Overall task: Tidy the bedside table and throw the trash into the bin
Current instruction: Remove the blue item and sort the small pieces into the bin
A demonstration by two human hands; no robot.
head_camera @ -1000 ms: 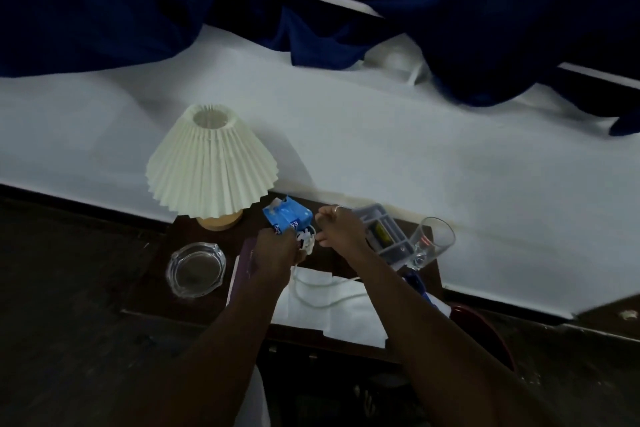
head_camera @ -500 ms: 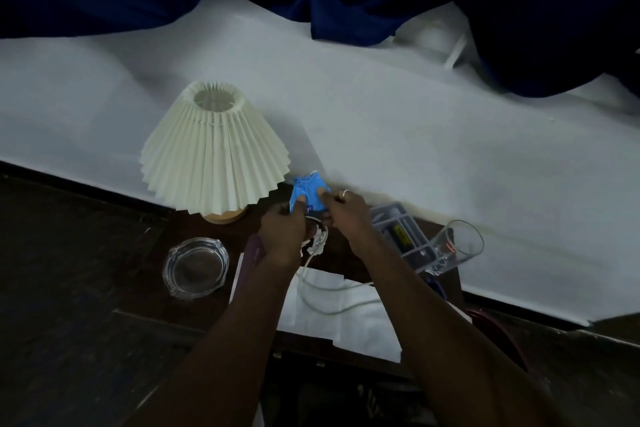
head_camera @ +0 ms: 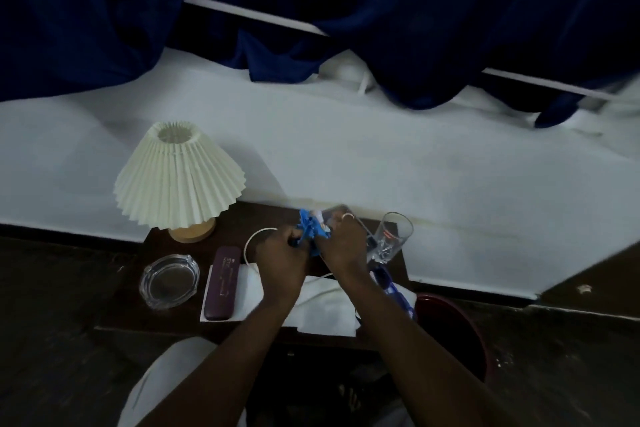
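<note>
A crumpled blue wrapper [head_camera: 311,229] is squeezed between my left hand [head_camera: 281,253] and my right hand [head_camera: 341,246], both closed on it above the back of the dark bedside table [head_camera: 131,305]. A white cable [head_camera: 250,243] loops on the table behind my left hand and runs under my wrists. White paper sheets [head_camera: 322,305] lie under my forearms. The dark red bin [head_camera: 453,333] stands on the floor at the table's right end.
A pleated cream lamp [head_camera: 180,177] stands at the table's back left, a glass ashtray [head_camera: 169,279] in front of it. A maroon case [head_camera: 223,282] lies beside the ashtray. A drinking glass [head_camera: 393,236] stands at the right. A blue pen-like object [head_camera: 391,286] lies near the table's right edge.
The blue wrapper has been crushed smaller between both hands. The view has shifted, and the maroon case now shows beside my left arm.
</note>
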